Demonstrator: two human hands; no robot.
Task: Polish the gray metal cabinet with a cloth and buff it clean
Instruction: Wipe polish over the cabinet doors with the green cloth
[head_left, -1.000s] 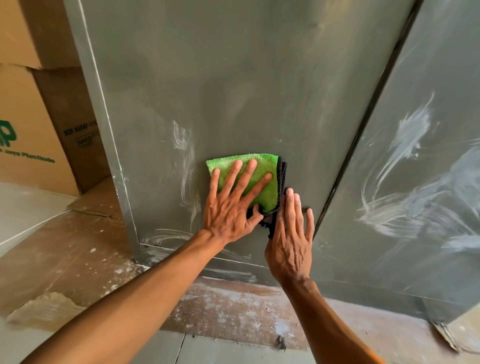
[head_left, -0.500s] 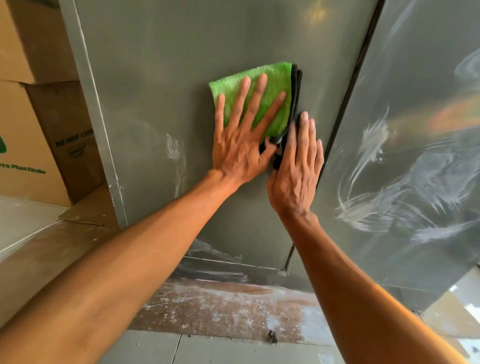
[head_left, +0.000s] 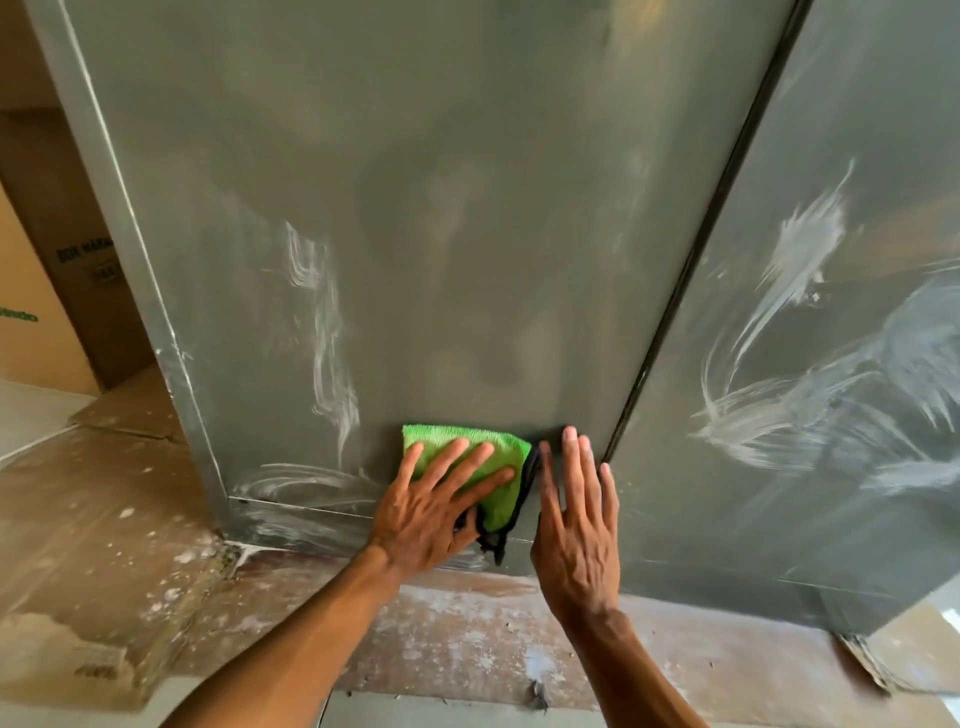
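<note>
From my head, the one wide camera faces forward and down, close on the cabinet (head_left: 467, 234) and the floor (head_left: 93, 519).

1. Left hand (head_left: 434, 512) presses green cloth (head_left: 475, 467) flat, low on the cabinet (head_left: 467, 234) door.
2. Right hand (head_left: 576, 535) lies flat just beside it.
3. White streaks (head_left: 810, 395) mark the right door.

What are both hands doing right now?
Left hand: open, pressing the cloth on the cabinet.
Right hand: open, flat on the cabinet, holding nothing.
</note>
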